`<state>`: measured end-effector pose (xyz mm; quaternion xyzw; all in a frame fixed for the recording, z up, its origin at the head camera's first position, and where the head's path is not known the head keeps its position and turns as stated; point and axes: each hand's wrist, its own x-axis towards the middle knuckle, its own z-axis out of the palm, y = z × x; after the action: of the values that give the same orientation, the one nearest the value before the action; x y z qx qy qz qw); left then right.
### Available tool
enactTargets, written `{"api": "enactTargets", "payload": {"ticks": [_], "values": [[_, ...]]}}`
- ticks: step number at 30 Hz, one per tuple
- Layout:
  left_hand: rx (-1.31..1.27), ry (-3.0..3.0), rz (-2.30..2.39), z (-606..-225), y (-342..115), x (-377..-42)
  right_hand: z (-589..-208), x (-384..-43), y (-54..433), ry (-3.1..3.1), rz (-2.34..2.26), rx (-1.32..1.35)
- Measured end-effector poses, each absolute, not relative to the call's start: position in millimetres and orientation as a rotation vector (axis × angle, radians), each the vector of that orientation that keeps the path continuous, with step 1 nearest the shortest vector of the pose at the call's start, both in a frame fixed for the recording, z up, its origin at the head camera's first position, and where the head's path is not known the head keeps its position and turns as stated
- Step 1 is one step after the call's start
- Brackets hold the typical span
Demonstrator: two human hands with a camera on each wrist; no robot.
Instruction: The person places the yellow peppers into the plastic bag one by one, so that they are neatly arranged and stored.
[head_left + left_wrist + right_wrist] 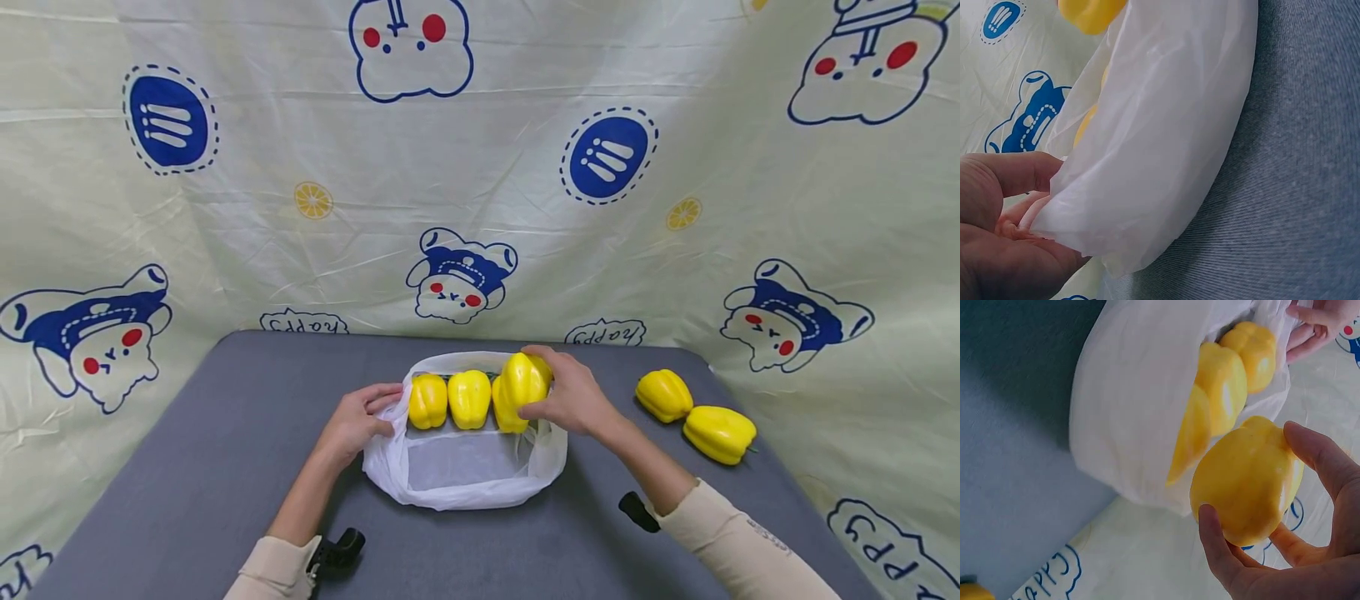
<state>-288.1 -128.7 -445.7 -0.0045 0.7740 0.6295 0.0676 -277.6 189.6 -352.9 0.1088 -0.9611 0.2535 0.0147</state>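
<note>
A white plastic bag (pixel 480 498) stands with its mouth spread wide on the grey table. Three yellow bell peppers lie in a row along its far side: one at the left (pixel 427 402), one in the middle (pixel 469 400), and a third (pixel 1189 434) partly covered in the head view. Over the bag's right end, my right hand (pixel 573 396) grips another yellow bell pepper (pixel 1244 481) between thumb and fingers. At the opposite end, my left hand (pixel 351 427) pinches the bag's left edge, the plastic (pixel 1066 212) between thumb and fingers.
Two more yellow bell peppers, one farther back (pixel 664 396) and one nearer (pixel 720 434), lie on the table (pixel 247 433) to the right of the bag. A printed cloth (pixel 510 167) hangs behind and around the table.
</note>
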Motion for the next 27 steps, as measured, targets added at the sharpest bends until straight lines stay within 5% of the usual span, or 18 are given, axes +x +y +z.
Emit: {"api": "enactTargets", "payload": {"ticks": [27], "values": [[0.041, 2.335, 1.871, -443.6, -126.5, -284.4, -384.8, -253.4, 117.2, -3.023, 0.934, 0.610]]}}
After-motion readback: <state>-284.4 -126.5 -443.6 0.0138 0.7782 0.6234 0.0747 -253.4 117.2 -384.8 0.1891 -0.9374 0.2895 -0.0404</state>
